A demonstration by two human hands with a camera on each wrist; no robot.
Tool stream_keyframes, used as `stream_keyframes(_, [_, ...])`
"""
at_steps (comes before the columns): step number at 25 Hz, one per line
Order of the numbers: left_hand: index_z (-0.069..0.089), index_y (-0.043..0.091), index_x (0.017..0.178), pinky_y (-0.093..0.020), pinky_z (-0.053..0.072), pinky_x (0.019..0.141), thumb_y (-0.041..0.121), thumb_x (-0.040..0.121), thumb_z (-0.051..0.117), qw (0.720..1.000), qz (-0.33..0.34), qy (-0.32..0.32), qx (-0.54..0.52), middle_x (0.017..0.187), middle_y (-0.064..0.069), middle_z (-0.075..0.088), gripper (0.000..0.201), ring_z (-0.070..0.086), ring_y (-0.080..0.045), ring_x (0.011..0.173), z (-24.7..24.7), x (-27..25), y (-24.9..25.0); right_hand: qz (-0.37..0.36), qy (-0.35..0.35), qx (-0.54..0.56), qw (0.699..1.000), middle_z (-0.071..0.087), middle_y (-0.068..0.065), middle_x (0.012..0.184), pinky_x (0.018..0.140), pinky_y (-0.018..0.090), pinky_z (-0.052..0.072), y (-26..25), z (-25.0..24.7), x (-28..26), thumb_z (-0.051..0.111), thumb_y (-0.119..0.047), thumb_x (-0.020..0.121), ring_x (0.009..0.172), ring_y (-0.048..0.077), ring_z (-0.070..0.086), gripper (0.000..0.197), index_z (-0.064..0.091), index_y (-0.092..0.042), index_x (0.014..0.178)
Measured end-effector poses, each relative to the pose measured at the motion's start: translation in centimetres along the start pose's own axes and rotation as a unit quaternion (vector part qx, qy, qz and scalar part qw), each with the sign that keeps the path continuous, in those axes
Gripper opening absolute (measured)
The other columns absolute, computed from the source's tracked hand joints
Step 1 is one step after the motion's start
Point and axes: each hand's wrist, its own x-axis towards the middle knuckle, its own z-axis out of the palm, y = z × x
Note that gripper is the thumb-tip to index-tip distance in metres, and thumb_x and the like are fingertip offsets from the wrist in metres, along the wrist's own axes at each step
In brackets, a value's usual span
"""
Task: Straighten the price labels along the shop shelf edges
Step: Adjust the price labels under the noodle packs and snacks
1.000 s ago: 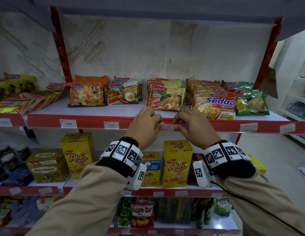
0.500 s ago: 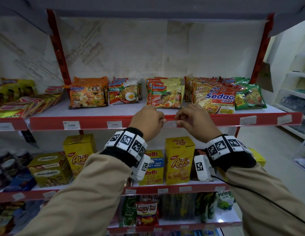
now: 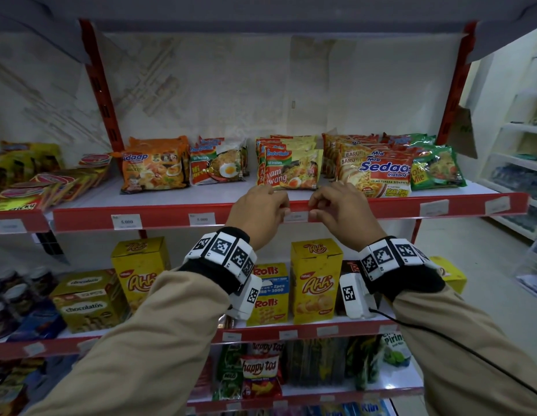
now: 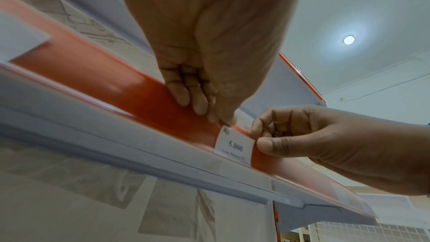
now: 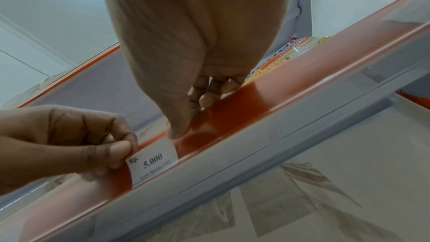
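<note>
A white price label (image 3: 295, 217) printed "Rp. 5.000" sits in the red edge strip (image 3: 159, 219) of the noodle shelf. My left hand (image 3: 283, 210) pinches its left end between thumb and forefinger. My right hand (image 3: 313, 209) pinches its right end the same way. In the left wrist view the label (image 4: 235, 146) lies just below the left fingertips (image 4: 223, 120), with the right hand (image 4: 325, 144) at its far edge. In the right wrist view the label (image 5: 152, 161) is held by the left hand (image 5: 69, 144) and touched from above by my right hand (image 5: 177, 132).
More labels sit along the same strip: two at the left (image 3: 126, 221) (image 3: 202, 219), and two slightly tilted ones at the right (image 3: 434, 208) (image 3: 497, 204). Noodle packets (image 3: 289, 168) stand just behind the edge. Snack boxes (image 3: 316, 280) fill the shelf below.
Both hands stay at the same label on the red strip. The head view has drifted slightly, and the hands sit a little closer around the label.
</note>
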Motion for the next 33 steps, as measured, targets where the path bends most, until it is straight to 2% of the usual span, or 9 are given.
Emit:
stream_keyframes(5, [0.060, 0.018, 0.099, -0.033, 0.039, 0.074, 0.027, 0.094, 0.054, 0.999, 0.024, 0.030, 0.005, 0.100, -0.001, 0.057, 0.011, 0.048, -0.021, 0.097, -0.1, -0.3, 0.0, -0.006, 0.005, -0.016, 1.000, 0.048, -0.011, 0.088, 0.085, 0.039, 0.036, 0.3, 0.1, 0.1, 0.070, -0.024, 0.082, 0.097, 0.021, 0.047, 0.013, 0.063, -0.023, 0.093])
stream_keyframes(8, [0.061, 0.015, 0.093, -0.031, 0.036, 0.072, 0.024, 0.092, 0.056, 0.997, 0.037, 0.066, 0.027, 0.096, -0.003, 0.058, 0.011, 0.048, -0.023, 0.094, 0.0, -0.8, 0.3, -0.020, 0.014, -0.044, 0.999, 0.056, -0.002, 0.095, 0.085, 0.039, 0.039, 1.0, -0.2, -0.2, 0.073, -0.028, 0.079, 0.097, 0.024, 0.048, 0.018, 0.064, -0.021, 0.093])
stream_keyframes(12, [0.063, 0.015, 0.094, -0.034, 0.037, 0.081, 0.032, 0.089, 0.056, 0.991, 0.025, 0.098, 0.085, 0.103, -0.003, 0.054, 0.019, 0.044, -0.022, 0.097, 0.2, -0.5, 1.2, -0.013, 0.057, -0.112, 0.992, 0.055, 0.000, 0.097, 0.080, 0.037, 0.034, 3.2, -1.5, -1.6, 0.076, -0.041, 0.073, 0.095, 0.024, 0.048, 0.028, 0.065, -0.024, 0.092])
stream_keyframes(15, [0.061, 0.019, 0.104, -0.035, 0.036, 0.086, 0.037, 0.089, 0.055, 0.993, 0.035, 0.072, 0.086, 0.110, -0.001, 0.052, 0.024, 0.043, -0.022, 0.104, 0.8, 0.7, 3.0, 0.001, 0.075, -0.147, 0.986, 0.052, 0.002, 0.100, 0.079, 0.039, 0.034, 5.2, -2.9, -2.7, 0.078, -0.044, 0.069, 0.097, 0.026, 0.048, 0.032, 0.064, -0.025, 0.090])
stream_keyframes(20, [0.049, 0.022, 0.132, -0.038, 0.037, 0.093, 0.040, 0.090, 0.051, 0.993, 0.089, 0.014, 0.076, 0.123, -0.003, 0.047, 0.046, 0.040, -0.025, 0.116, 3.5, 2.9, 9.4, 0.037, 0.067, -0.196, 0.978, 0.050, 0.006, 0.102, 0.079, 0.039, 0.034, 9.8, -6.1, -4.3, 0.076, -0.046, 0.070, 0.098, 0.030, 0.047, 0.033, 0.063, -0.023, 0.091])
stream_keyframes(24, [0.039, 0.019, 0.141, -0.037, 0.032, 0.100, 0.043, 0.091, 0.050, 0.989, 0.114, 0.004, 0.093, 0.129, -0.003, 0.045, 0.057, 0.037, -0.024, 0.118, 5.7, 4.8, 14.4, 0.059, 0.059, -0.210, 0.974, 0.050, 0.006, 0.103, 0.078, 0.040, 0.034, 13.2, -8.3, -5.1, 0.075, -0.047, 0.071, 0.101, 0.030, 0.047, 0.035, 0.062, -0.023, 0.092])
stream_keyframes(28, [0.044, 0.017, 0.135, -0.034, 0.035, 0.096, 0.043, 0.091, 0.050, 0.991, 0.097, 0.021, 0.090, 0.126, -0.002, 0.044, 0.051, 0.037, -0.023, 0.116, 7.5, 6.0, 17.7, 0.059, 0.052, -0.208, 0.975, 0.052, 0.008, 0.106, 0.077, 0.040, 0.036, 15.6, -9.4, -5.7, 0.077, -0.041, 0.070, 0.103, 0.032, 0.047, 0.035, 0.061, -0.020, 0.094])
stream_keyframes(33, [0.055, 0.016, 0.117, -0.032, 0.037, 0.091, 0.037, 0.089, 0.052, 0.993, 0.077, 0.057, 0.069, 0.114, -0.002, 0.050, 0.035, 0.042, -0.022, 0.109, 8.1, 6.7, 18.6, 0.008, 0.051, -0.161, 0.986, 0.054, 0.007, 0.097, 0.076, 0.036, 0.037, 17.0, -9.3, -6.1, 0.075, -0.027, 0.075, 0.092, 0.028, 0.047, 0.030, 0.058, -0.013, 0.094])
